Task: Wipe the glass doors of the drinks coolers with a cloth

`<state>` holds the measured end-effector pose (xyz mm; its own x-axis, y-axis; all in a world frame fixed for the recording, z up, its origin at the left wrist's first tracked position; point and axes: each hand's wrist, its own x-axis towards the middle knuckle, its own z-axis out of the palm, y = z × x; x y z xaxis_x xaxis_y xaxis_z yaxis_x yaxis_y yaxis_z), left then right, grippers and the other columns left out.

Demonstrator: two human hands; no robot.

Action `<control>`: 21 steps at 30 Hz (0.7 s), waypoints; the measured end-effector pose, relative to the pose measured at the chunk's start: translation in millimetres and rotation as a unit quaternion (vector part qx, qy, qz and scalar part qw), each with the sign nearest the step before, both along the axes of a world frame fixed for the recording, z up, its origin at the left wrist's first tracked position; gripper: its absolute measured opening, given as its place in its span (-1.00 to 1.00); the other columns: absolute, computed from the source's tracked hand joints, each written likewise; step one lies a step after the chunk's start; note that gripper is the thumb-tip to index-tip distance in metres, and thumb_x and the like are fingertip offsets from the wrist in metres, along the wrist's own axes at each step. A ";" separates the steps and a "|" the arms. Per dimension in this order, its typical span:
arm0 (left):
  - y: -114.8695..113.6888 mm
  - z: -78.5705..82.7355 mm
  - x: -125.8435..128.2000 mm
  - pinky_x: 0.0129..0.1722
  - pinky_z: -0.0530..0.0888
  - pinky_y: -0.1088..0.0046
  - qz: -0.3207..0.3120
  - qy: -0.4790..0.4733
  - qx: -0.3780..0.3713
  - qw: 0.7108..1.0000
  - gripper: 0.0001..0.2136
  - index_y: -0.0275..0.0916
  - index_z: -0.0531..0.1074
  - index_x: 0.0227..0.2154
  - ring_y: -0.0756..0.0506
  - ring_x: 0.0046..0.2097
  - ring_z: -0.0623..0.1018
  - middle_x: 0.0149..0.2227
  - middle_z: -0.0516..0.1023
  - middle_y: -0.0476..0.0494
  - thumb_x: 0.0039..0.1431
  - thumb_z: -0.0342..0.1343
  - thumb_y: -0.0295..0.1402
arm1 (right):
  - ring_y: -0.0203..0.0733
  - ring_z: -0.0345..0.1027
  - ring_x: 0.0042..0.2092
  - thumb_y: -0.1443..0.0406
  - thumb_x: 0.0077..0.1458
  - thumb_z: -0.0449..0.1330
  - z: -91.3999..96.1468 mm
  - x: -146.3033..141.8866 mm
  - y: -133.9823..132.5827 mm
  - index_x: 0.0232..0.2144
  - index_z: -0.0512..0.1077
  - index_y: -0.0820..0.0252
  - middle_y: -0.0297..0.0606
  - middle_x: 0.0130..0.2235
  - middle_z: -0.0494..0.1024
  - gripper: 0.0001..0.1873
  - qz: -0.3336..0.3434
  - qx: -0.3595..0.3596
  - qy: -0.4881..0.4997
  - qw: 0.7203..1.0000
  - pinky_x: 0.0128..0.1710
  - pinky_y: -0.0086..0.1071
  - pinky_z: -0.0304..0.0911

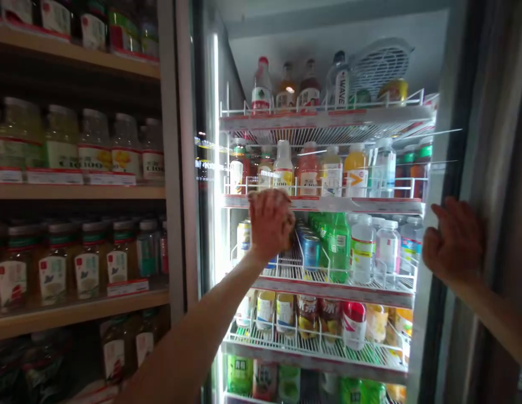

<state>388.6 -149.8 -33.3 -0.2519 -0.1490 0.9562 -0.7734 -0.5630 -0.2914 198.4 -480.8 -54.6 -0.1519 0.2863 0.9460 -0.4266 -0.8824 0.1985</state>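
My left hand [270, 224] reaches into the open drinks cooler at the third wire shelf [328, 283], in front of a row of cans [310, 251]. Its fingers are curled shut around something the hand hides. A silver can [243, 238] stands just left of it, and green bottles [337, 245] and clear bottles [362, 247] stand to its right. My right hand [454, 238] lies flat with fingers stretched out against the cooler door [492, 168] at the right, holding nothing.
Higher shelves carry juice bottles [330, 171] and a fan grille [381, 64]. Lower shelves hold more bottles and cans [353, 325]. To the left, wooden store shelves [76, 191] are packed with jars and bottles [86, 266]. The cooler's left frame [177, 168] separates them.
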 end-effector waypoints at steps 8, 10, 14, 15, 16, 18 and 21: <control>32.4 66.2 29.6 0.23 0.07 0.02 0.025 -0.016 -0.031 0.999 -0.67 -0.15 0.31 -0.01 -0.22 0.25 0.16 0.20 0.21 -0.18 0.17 -0.04 -0.27 | 0.01 0.09 0.23 0.28 0.07 -0.04 0.0 -0.3 6.8 0.22 0.10 0.02 -0.22 0.23 0.21 -0.38 0.013 -0.011 0.005 1.000 0.17 -0.02 0.13; 34.2 85.4 36.2 0.22 0.07 -0.01 0.013 0.028 -0.142 0.989 -0.66 -0.20 0.32 0.00 -0.25 0.24 0.15 0.20 0.20 -0.24 0.16 -0.04 -0.30 | 0.02 0.08 0.23 0.30 0.08 -0.04 0.9 -0.7 10.4 0.23 0.06 -0.03 -0.24 0.23 0.19 -0.36 0.013 -0.015 0.005 1.000 0.17 0.00 0.12; -0.6 79.0 13.3 0.26 -0.03 -0.02 0.004 -0.022 -0.037 0.999 -0.66 -0.17 0.31 0.01 -0.25 0.27 0.09 0.21 0.19 -0.18 0.16 -0.05 -0.31 | 0.00 0.09 0.23 0.30 0.08 -0.04 1.7 -1.4 13.5 0.24 0.01 -0.12 -0.31 0.24 0.18 -0.35 0.014 -0.005 -0.001 1.000 0.15 0.01 0.15; -10.2 74.0 4.9 0.27 -0.04 0.00 0.006 -0.056 0.034 0.998 -0.66 -0.13 0.31 0.01 -0.23 0.28 0.08 0.21 0.20 -0.14 0.17 -0.04 -0.28 | 0.00 0.09 0.22 0.29 0.08 -0.04 1.5 -1.5 13.0 0.24 0.00 -0.13 -0.32 0.24 0.18 -0.35 0.012 -0.001 0.000 1.000 0.15 0.01 0.15; -17.1 70.8 -1.9 0.28 -0.05 0.02 0.008 -0.090 0.103 0.991 -0.67 -0.09 0.31 0.01 -0.21 0.28 0.09 0.21 0.20 -0.09 0.18 -0.05 -0.26 | 0.00 0.10 0.22 0.29 0.08 -0.04 1.2 -1.6 12.2 0.24 0.00 -0.14 -0.33 0.24 0.18 -0.35 0.010 0.002 0.000 1.000 0.15 0.02 0.15; -19.0 73.3 -6.4 0.29 -0.05 0.07 0.012 -0.132 0.193 0.972 -0.69 -0.04 0.31 0.00 -0.16 0.27 0.12 0.20 0.23 -0.01 0.21 -0.07 -0.22 | 0.01 0.10 0.22 0.28 0.08 -0.04 0.3 -1.6 10.0 0.24 0.02 -0.12 -0.31 0.23 0.19 -0.35 0.007 0.000 0.003 1.000 0.15 0.01 0.15; 3.4 95.8 9.3 0.28 -0.03 0.05 0.009 -0.085 0.125 0.989 -0.69 -0.10 0.32 -0.01 -0.17 0.26 0.15 0.21 0.23 -0.07 0.20 -0.06 -0.22 | 0.02 0.11 0.21 0.30 0.06 -0.02 -0.1 -0.5 7.8 0.23 0.06 -0.05 -0.25 0.22 0.22 -0.35 0.007 -0.010 0.000 1.000 0.15 0.00 0.15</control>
